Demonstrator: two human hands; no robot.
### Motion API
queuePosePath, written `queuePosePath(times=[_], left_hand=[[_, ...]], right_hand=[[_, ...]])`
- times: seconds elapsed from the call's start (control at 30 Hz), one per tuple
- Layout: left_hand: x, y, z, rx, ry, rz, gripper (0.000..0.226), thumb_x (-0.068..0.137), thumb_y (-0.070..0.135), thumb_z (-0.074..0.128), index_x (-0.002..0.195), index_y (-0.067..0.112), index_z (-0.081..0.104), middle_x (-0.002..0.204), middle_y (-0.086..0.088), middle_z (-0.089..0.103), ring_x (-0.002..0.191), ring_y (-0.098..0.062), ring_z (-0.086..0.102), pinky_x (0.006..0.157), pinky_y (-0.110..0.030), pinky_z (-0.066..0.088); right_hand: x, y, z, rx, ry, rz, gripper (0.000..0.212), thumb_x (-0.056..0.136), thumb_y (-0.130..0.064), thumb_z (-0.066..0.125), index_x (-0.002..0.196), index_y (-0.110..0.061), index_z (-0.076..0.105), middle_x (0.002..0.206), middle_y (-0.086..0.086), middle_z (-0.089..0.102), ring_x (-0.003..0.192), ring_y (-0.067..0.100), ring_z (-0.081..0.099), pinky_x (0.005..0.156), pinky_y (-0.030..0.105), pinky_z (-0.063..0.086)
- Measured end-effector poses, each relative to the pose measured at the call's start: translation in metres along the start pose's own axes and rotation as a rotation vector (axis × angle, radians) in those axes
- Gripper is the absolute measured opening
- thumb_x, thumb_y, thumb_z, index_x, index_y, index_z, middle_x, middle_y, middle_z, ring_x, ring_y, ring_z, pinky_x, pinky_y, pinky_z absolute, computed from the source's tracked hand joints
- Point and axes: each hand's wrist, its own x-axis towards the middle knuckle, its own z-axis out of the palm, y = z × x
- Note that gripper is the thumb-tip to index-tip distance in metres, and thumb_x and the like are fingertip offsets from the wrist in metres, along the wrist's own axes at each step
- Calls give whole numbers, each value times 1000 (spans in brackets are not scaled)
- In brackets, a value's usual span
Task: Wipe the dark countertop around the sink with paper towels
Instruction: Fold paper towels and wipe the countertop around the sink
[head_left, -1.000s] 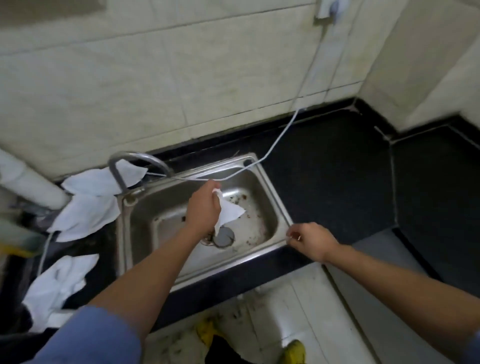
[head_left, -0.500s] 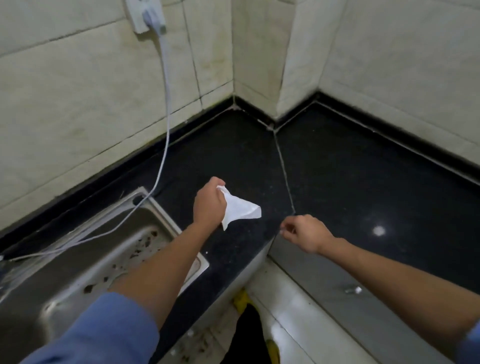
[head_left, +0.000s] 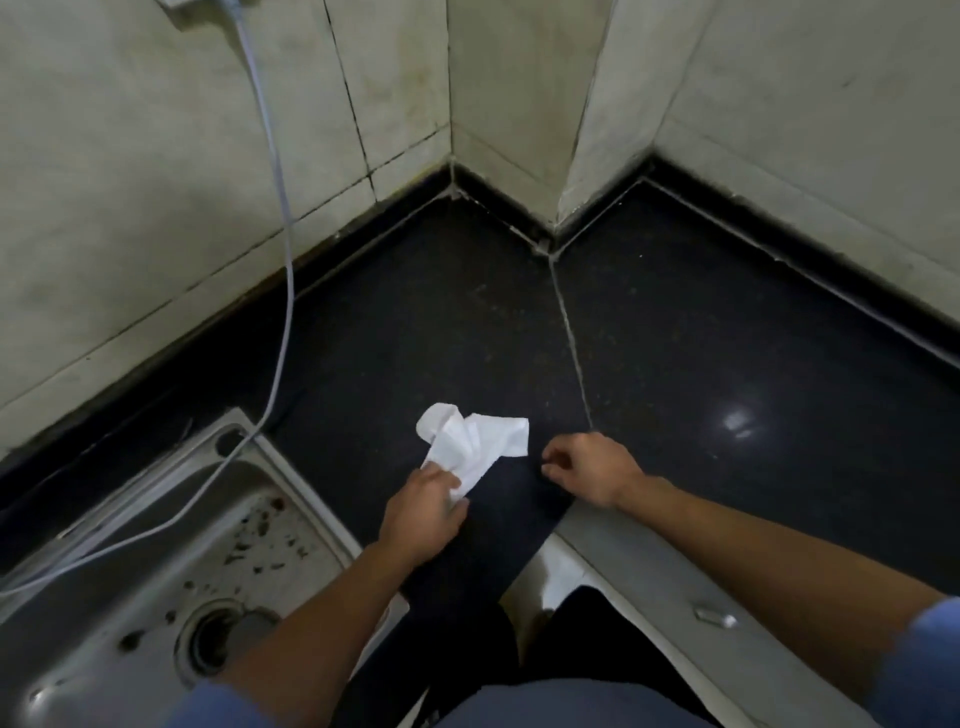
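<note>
The dark countertop (head_left: 441, 322) runs from the sink into a tiled corner. My left hand (head_left: 423, 512) grips the near end of a crumpled white paper towel (head_left: 475, 441), which spreads out on the counter just right of the sink. My right hand (head_left: 595, 470) rests at the counter's front edge, right of the towel, fingers curled and holding nothing that I can see.
A stained steel sink (head_left: 156, 571) with a drain (head_left: 218, 639) fills the lower left. A white cable (head_left: 278, 218) hangs from a wall plug and trails over the sink rim. A grout seam (head_left: 571, 338) splits the counter. A grey cabinet front with a handle (head_left: 714, 618) lies below.
My view swung right from the sink to the corner. My left hand carried the towel off the sink and lowered it onto the counter; my right hand stayed at the front edge.
</note>
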Motion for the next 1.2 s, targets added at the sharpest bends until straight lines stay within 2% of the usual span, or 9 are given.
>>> queuePosePath(times=[0.13, 0.27, 0.37, 0.53, 0.63, 0.77, 0.9, 1.0, 1.2], left_hand=[[13, -10, -12, -107, 122, -121, 30, 93, 39, 49, 84, 16, 65, 91, 1, 57, 84, -20, 61, 69, -34, 48], [44, -9, -25, -225, 184, -202, 37, 85, 45, 60, 116, 24, 56, 105, 6, 54, 89, -15, 57, 74, -35, 50], [59, -2, -24, -116, 38, -231, 23, 85, 35, 62, 102, 20, 61, 93, 5, 62, 86, -17, 59, 72, -33, 51], [39, -3, -20, -263, 264, -339, 17, 86, 22, 60, 72, 14, 56, 66, 1, 57, 63, -16, 55, 54, -30, 40], [21, -12, -15, -217, 69, -367, 21, 84, 20, 60, 65, 20, 52, 63, 3, 55, 66, -18, 57, 57, -30, 42], [6, -17, -15, -170, -139, -404, 9, 82, 26, 59, 74, 27, 63, 71, 8, 63, 72, -14, 61, 63, -29, 49], [24, -5, -32, -211, 132, -499, 30, 87, 53, 50, 90, 27, 65, 75, 7, 65, 76, -16, 63, 69, -30, 48], [57, 11, -38, -166, 149, -492, 47, 80, 69, 50, 99, 25, 57, 84, 5, 64, 78, -17, 59, 67, -32, 45], [75, 25, -37, -303, 276, -519, 7, 84, 16, 60, 90, 15, 62, 82, -1, 63, 74, -17, 58, 58, -28, 41]], right_hand=[[41, -14, 1, 48, 97, 67, 27, 93, -42, 51, 110, -25, 62, 107, 2, 68, 96, 24, 63, 76, 34, 50], [79, -30, 5, 61, -6, 118, 50, 84, -49, 62, 126, -23, 53, 119, 5, 60, 107, 27, 59, 81, 34, 48], [88, -40, 12, 38, -28, 8, 23, 83, -24, 62, 105, -19, 65, 103, 6, 64, 96, 26, 63, 71, 32, 47], [81, -27, 0, 122, 388, -386, 9, 83, -5, 61, 89, -11, 64, 93, 5, 56, 73, 21, 57, 59, 30, 45], [74, -4, 4, -33, 319, -483, 15, 81, -3, 62, 94, -10, 66, 101, 7, 58, 88, 22, 59, 62, 28, 47], [64, 13, 17, -213, 7, -429, 25, 87, -22, 57, 109, -17, 68, 118, -1, 59, 112, 21, 52, 82, 34, 51], [69, 11, 3, 57, 249, -255, 30, 88, -39, 60, 112, -21, 65, 114, -4, 60, 98, 16, 59, 80, 33, 52], [91, 10, -8, 112, 137, -7, 43, 85, -36, 65, 124, -20, 56, 118, 1, 54, 97, 22, 61, 82, 32, 49], [97, 2, -15, 255, 102, -51, 31, 84, -5, 60, 113, -14, 64, 98, 4, 66, 86, 17, 59, 73, 22, 40]])
